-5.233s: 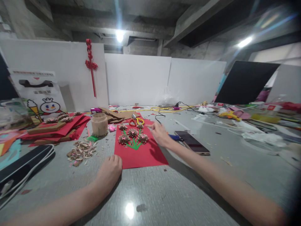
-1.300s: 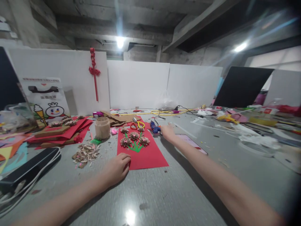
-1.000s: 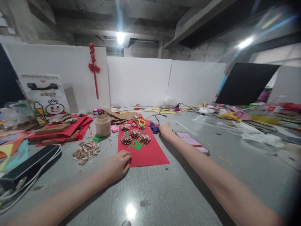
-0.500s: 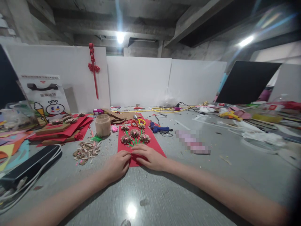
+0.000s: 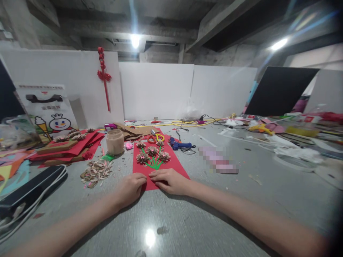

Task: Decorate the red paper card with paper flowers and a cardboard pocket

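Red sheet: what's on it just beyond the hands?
Brown flowers with green stems. The left hand and right hand cover part of the red sheet; anything beneath them is hidden.

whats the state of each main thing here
red sheet, flat, flowers on it
left hand, at the sheet's left edge, fingers bent
right hand, resting on the sheet
blue glue gun, lying down
jar, upright
printed bag, standing
black panel, tilted
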`<state>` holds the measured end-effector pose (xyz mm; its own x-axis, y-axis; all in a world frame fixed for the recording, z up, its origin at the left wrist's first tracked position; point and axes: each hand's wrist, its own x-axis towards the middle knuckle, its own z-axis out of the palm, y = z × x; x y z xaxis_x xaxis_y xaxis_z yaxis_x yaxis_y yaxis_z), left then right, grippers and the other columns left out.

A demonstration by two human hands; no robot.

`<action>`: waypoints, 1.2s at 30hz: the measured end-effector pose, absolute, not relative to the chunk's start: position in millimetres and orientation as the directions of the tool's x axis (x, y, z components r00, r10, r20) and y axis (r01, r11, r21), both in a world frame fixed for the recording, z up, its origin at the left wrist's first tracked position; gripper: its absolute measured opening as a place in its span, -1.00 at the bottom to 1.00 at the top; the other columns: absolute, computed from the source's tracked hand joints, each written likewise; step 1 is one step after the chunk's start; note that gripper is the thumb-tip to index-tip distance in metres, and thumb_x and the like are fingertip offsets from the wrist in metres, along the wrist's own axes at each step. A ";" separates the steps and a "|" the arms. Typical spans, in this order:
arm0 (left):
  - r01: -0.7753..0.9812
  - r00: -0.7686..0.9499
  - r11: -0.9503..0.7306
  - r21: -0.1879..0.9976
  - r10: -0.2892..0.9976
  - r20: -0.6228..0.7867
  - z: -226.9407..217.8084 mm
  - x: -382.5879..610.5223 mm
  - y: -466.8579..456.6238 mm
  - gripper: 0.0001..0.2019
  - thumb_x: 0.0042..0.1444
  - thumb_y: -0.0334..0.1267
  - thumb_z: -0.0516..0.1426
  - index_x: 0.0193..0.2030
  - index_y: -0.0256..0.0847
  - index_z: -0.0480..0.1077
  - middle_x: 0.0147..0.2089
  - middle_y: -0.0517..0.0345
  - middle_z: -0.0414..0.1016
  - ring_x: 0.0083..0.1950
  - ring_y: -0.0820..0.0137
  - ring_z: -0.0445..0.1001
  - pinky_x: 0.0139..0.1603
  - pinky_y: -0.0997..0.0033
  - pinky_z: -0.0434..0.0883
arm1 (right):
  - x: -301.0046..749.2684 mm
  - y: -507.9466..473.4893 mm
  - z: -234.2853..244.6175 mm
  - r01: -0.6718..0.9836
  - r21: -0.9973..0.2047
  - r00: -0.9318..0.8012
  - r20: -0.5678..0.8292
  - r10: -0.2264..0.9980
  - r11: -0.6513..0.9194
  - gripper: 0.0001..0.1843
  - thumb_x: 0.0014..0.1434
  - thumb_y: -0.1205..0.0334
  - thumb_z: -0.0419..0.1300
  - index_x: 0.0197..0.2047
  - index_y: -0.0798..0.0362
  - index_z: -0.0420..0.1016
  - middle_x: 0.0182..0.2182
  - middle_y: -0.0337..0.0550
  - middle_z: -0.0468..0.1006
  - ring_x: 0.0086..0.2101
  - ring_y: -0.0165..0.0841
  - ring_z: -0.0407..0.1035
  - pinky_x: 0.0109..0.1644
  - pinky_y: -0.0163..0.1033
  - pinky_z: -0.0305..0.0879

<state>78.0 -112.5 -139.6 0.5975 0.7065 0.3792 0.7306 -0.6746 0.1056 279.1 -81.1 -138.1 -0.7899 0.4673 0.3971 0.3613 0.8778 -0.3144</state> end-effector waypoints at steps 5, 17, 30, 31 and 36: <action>0.702 0.615 -0.703 0.112 0.678 0.403 -139.6 77.7 -112.5 -0.67 0.04 -0.54 -0.10 -0.29 -0.28 0.47 -0.22 0.01 0.52 -0.22 0.36 0.48 -0.18 0.39 0.41 | 279.1 -80.4 -141.1 0.346 -0.324 -0.754 0.462 0.467 0.881 -0.70 0.10 0.34 0.00 -0.18 0.17 0.50 -0.18 -0.04 0.53 -0.12 -0.40 0.39 0.00 -0.31 0.29; 0.728 0.589 -0.676 0.114 0.701 0.402 -137.9 76.5 -115.1 -0.69 0.05 -0.52 -0.12 -0.25 -0.27 0.42 -0.24 0.00 0.49 -0.21 0.36 0.45 -0.21 0.40 0.39 | 277.4 -84.9 -136.5 0.381 -0.302 -0.757 0.440 0.482 0.874 -0.71 0.11 0.37 -0.01 -0.17 0.16 0.49 -0.14 -0.05 0.51 -0.13 -0.40 0.38 -0.01 -0.30 0.28; 0.711 0.589 -0.682 0.175 0.712 0.381 -137.3 74.9 -114.6 -0.69 0.07 -0.51 -0.12 -0.21 -0.28 0.42 -0.18 0.00 0.49 -0.17 0.37 0.44 -0.14 0.41 0.39 | 278.3 -82.9 -139.6 0.361 -0.321 -0.753 0.453 0.477 0.876 -0.71 0.13 0.35 -0.02 -0.17 0.16 0.48 -0.11 -0.06 0.49 -0.11 -0.41 0.36 0.02 -0.31 0.25; 0.711 0.588 -0.681 0.175 0.713 0.382 -137.6 74.7 -114.3 -0.69 0.07 -0.51 -0.12 -0.21 -0.27 0.42 -0.18 0.00 0.49 -0.17 0.38 0.45 -0.14 0.41 0.39 | 278.2 -82.8 -139.7 0.361 -0.320 -0.753 0.454 0.476 0.876 -0.70 0.13 0.35 -0.03 -0.17 0.16 0.48 -0.11 -0.06 0.49 -0.11 -0.41 0.36 0.02 -0.31 0.24; 0.713 0.578 -0.680 0.172 0.709 0.405 -138.2 73.9 -114.0 -0.67 0.06 -0.50 -0.11 -0.20 -0.24 0.43 -0.17 0.02 0.50 -0.17 0.37 0.46 -0.15 0.40 0.41 | 277.8 -83.6 -138.1 0.381 -0.322 -0.752 0.437 0.494 0.866 -0.70 0.13 0.36 -0.04 -0.17 0.14 0.47 -0.12 -0.06 0.49 -0.10 -0.41 0.35 0.02 -0.29 0.25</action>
